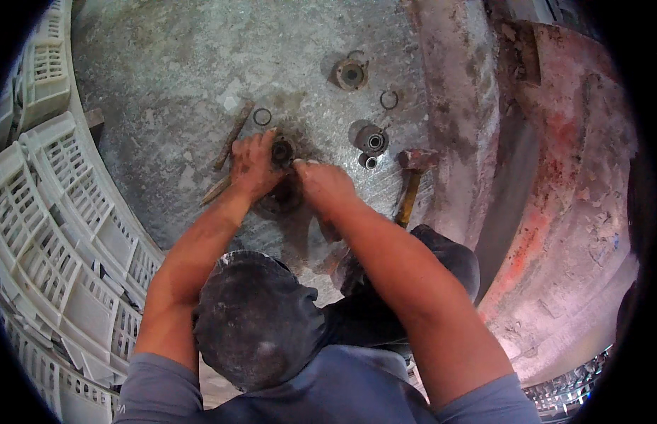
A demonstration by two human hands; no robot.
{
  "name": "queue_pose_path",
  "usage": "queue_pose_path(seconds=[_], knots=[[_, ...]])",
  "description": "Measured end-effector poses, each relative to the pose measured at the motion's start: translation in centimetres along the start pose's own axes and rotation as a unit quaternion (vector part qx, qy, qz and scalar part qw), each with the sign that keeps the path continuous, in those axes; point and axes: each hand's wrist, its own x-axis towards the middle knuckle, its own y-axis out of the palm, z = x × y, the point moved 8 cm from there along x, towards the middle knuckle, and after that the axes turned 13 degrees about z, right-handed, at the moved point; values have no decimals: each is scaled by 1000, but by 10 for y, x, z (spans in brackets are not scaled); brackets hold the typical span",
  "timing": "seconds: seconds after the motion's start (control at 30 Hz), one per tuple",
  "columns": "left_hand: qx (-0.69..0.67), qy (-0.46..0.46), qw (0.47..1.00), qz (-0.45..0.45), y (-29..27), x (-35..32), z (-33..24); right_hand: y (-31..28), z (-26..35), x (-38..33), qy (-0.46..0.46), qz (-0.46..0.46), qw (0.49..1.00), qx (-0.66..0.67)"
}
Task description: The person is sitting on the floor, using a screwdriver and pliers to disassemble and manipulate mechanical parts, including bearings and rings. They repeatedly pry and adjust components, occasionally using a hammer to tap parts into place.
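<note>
I watched from the head view as both hands worked at a dark round metal part [282, 152] lying on the grey concrete floor [173, 78], just ahead of the person's bent knees. The left hand [252, 166] curled its grip around the part's left side, fingers wrapped on it. The right hand [323, 182] pressed in from the right with its fingertips at the part's edge; I could not tell whether that grip was truly closed on it or only touching. A hammer [413, 177] with a yellowish handle lay just beside the right wrist. A rusty rod [233, 136] rested near the left hand, with a thin ring [262, 116] close by. Two round bearing-like pieces [350, 73] [373, 140] sat farther out. White plastic crates [53, 212] stood stacked along the left.
</note>
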Motion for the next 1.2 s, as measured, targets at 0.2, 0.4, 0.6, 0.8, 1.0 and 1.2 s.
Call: queue_pose_path(seconds=[0.2,0.4,0.6,0.8,1.0,1.2], knots=[[9,-8,1000,22,4,2,3,-2,0,5,-16,30,999,-10],[12,-9,999,32,3,3,0,3,2,4,4,15,1000,3],[26,-37,995,85,6,2,3,7,3,5,57,46,997,4],[27,-24,998,50,5,1,2,2,2,5,51,12,999,-6],[25,-6,1000,-13,2,-1,1,-2,0,3,2,14,1000,-8],[16,-10,1000,24,5,3,2,-3,-6,5,5,36,999,20]])
